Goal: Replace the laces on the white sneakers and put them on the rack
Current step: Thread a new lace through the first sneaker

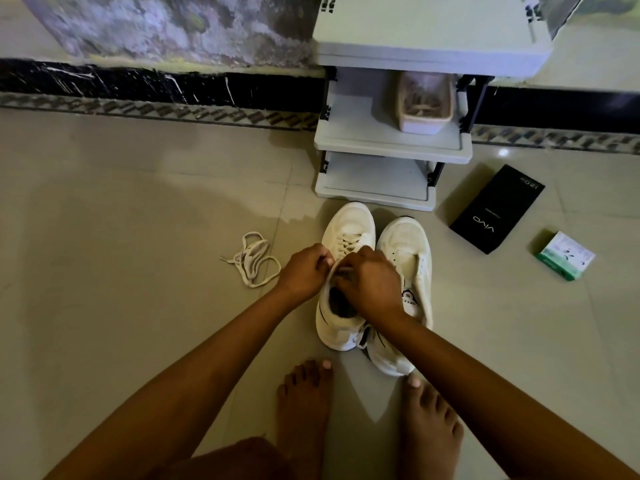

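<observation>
Head view. Two white sneakers stand side by side on the tiled floor (138,202), long axes running away from the person, toes pointing at the rack (391,143), heels toward the bare feet (304,403).

Left sneaker (349,223): laced across the forefoot with a crossed white lace (349,239). Its toe lies beyond the fingertips of both hands; its open collar sits directly beneath them.

Left hand (304,271): fingers curled together at the sneaker's left upper edge, apparently pinching the lace end; the pinch itself is partly hidden.

Right hand (370,282): fingers curled downward over the tongue area, closed on the lace at the top eyelets. The fingertips of both hands nearly meet over the shoe's throat.

Right sneaker (405,247): just beside the right hand's knuckles, on their outer side, touching the left sneaker. No lace is visible on its forefoot. It is partly covered by the right forearm.

Loose lace (252,259): white, coiled on the floor, outward of the left hand's knuckles, near but apart from them.

Rack: grey, tiered, well beyond the fingertips; a small basket (424,105) stands on its middle shelf.

A black box (497,209) and a green-and-white box (564,256) lie on the floor, well to the right of the right hand.
</observation>
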Motion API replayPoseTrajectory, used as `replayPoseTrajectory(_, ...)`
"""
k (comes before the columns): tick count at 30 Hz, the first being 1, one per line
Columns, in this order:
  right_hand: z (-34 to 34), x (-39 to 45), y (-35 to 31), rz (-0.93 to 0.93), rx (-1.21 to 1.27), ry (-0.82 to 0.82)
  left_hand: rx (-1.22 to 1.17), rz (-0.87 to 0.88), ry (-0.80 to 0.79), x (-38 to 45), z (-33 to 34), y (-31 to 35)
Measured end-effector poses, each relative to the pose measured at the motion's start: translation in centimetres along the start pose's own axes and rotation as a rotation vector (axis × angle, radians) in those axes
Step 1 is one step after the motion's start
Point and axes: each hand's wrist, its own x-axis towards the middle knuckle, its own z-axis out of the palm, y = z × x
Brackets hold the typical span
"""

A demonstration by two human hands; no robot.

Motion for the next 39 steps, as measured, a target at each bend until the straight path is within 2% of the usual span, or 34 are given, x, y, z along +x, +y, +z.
replayPoseTrajectory(2, -0.1, -0.2, 0.7, -0.051, -0.152, -0.065, 0.166, 0.059, 0.056, 0.1, -0.5, 0.2)
replayPoseTrajectory(4, -0.5, 0.0, 1.5, -0.071, -0.172, -0.193, 0.210, 0.106, 0.123, 0.0, -1.6, 0.8)
replayPoseTrajectory(5, -0.7, 0.2, 1.8, -0.081, -0.174, -0.237, 0.106, 0.117, 0.158, -0.1, -2.3, 1.4)
replayPoseTrajectory(9, -1.1, 0.6, 2.1, -0.103, -0.170, -0.277, -0.725, 0.084, 0.225, 0.3, -5.5, 4.3)
replayPoseTrajectory(11, -1.2, 0.9, 2.2, -0.105, -0.154, -0.277, -0.886, 0.069, 0.289, 0.8, -6.2, 4.4)
replayPoseTrajectory(12, -1.4, 1.1, 2.3, -0.098, -0.135, -0.273, -0.793, 0.041, 0.318, 1.1, -5.9, 4.1)
replayPoseTrajectory(13, -1.5, 1.3, 2.4, -0.089, -0.116, -0.261, -0.582, 0.019, 0.311, 1.1, -5.4, 3.5)
replayPoseTrajectory(16, -1.5, 1.7, 2.4, -0.105, -0.079, -0.221, 0.150, -0.010, 0.037, 0.6, -2.0, 0.8)
replayPoseTrajectory(17, -1.5, 1.7, 2.3, -0.100, -0.048, -0.222, 0.285, -0.009, -0.028, 0.3, -1.3, 0.1)
replayPoseTrajectory(18, -1.4, 1.7, 2.3, -0.087, -0.015, -0.225, 0.324, -0.008, -0.047, 0.1, -0.9, -0.2)
replayPoseTrajectory(19, -1.4, 1.6, 2.4, -0.076, 0.009, -0.230, 0.258, -0.004, -0.040, -0.1, -0.9, -0.3)
replayPoseTrajectory(20, -1.5, 1.7, 2.5, -0.071, 0.020, -0.237, 0.093, -0.014, -0.025, -0.2, -1.2, 0.1)
replayPoseTrajectory(23, -1.7, 1.7, 2.7, -0.065, 0.026, -0.247, -0.704, -0.109, -0.007, -0.3, -3.4, 2.8)
replayPoseTrajectory(25, -1.8, 1.6, 2.7, -0.064, 0.032, -0.242, -1.325, -0.071, 0.062, 0.1, -6.4, 4.4)
replayPoseTrajectory(26, -1.8, 1.5, 2.7, -0.066, 0.035, -0.241, -1.524, -0.021, 0.100, 0.4, -8.1, 4.7)
replayPoseTrajectory(27, -1.7, 1.4, 2.6, -0.064, 0.039, -0.244, -1.612, 0.018, 0.140, 0.7, -9.4, 4.8)
replayPoseTrajectory(29, -1.6, 1.3, 2.6, -0.054, 0.053, -0.257, -1.512, -0.037, 0.227, 1.2, -10.1, 4.1)
replayPoseTrajectory(30, -1.6, 1.3, 2.6, -0.045, 0.057, -0.264, -1.303, -0.122, 0.258, 1.2, -9.5, 3.7)
replayPoseTrajectory(32, -1.5, 1.3, 2.7, -0.033, 0.060, -0.271, -0.686, -0.275, 0.266, 1.0, -7.1, 2.4)
replayPoseTrajectory(33, -1.4, 1.3, 2.7, -0.031, 0.063, -0.270, -0.419, -0.278, 0.239, 0.8, -5.6, 1.4)
replayPoseTrajectory(35, -1.2, 1.2, 2.8, -0.029, 0.073, -0.265, -0.073, -0.164, 0.082, 0.3, -3.0, -0.2)
replayPoseTrajectory(37, -1.1, 1.2, 2.8, -0.022, 0.076, -0.256, 0.171, -0.050, -0.047, 0.2, -1.4, -0.6)
replayPoseTrajectory(39, -0.9, 1.2, 2.8, -0.012, 0.080, -0.246, 0.205, -0.006, -0.103, 0.2, -1.1, -0.3)
